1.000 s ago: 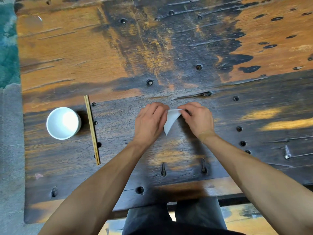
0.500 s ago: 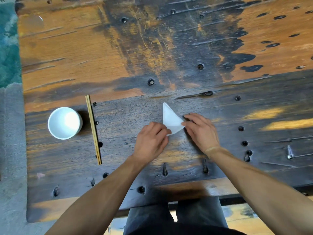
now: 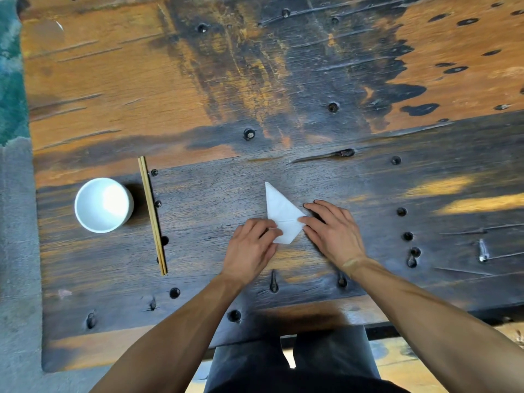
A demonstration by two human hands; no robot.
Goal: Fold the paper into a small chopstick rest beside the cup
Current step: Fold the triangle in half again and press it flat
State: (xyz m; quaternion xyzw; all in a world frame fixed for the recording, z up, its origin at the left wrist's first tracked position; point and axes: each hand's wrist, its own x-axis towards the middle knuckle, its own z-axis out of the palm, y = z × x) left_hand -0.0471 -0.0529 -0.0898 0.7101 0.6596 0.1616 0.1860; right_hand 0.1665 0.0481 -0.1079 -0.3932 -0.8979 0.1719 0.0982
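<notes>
A white paper (image 3: pixel 280 214), folded into a pointed kite shape, lies flat on the dark wooden table (image 3: pixel 226 80) with its tip pointing away from me. My left hand (image 3: pixel 252 248) presses its near left corner with the fingertips. My right hand (image 3: pixel 334 231) touches its right corner, fingers spread on the wood. A white cup (image 3: pixel 103 205) stands at the left. A pair of wooden chopsticks (image 3: pixel 152 215) lies just right of the cup, pointing away from me.
The tabletop is studded with dark bolt holes and knots. Its near edge runs just in front of my knees (image 3: pixel 289 361). Grey floor (image 3: pixel 17 251) and a teal rug (image 3: pixel 10 80) lie beyond the left edge.
The paper went from being held up between both hands to lying flat with its tip away from me. Both hands have drawn back toward me and now press its near corners.
</notes>
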